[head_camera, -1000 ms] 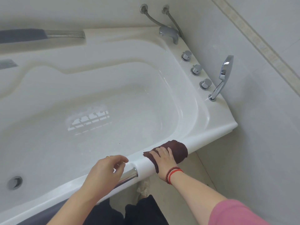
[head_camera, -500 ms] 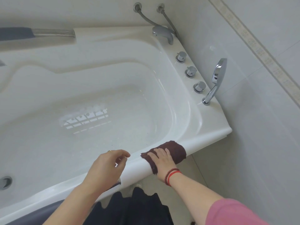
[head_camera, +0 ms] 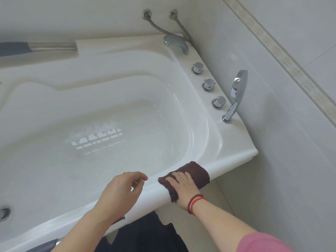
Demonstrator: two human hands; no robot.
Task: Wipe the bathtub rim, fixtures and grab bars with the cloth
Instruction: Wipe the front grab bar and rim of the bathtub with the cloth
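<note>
A dark brown cloth (head_camera: 195,171) is draped over the near rim (head_camera: 231,163) of the white bathtub. My right hand (head_camera: 182,186) lies flat on the cloth and presses it onto the rim. My left hand (head_camera: 121,190) hovers over the rim just left of the cloth, fingers loosely curled, holding nothing. On the right ledge stand a chrome spout (head_camera: 175,42), three chrome knobs (head_camera: 208,85) and a chrome hand shower (head_camera: 236,93). A grab bar (head_camera: 52,46) runs along the far rim at upper left.
Tiled walls close in behind and to the right of the tub. Two hoses (head_camera: 158,27) run from the wall to the spout. A drain fitting (head_camera: 3,212) sits at the tub's left end. My dark-clothed legs (head_camera: 145,233) stand on the floor below the rim.
The view has shifted, so the tub and fixtures sit lower and to the left. The near chrome grab bar has passed under my left arm. My right hand stays on the cloth.
</note>
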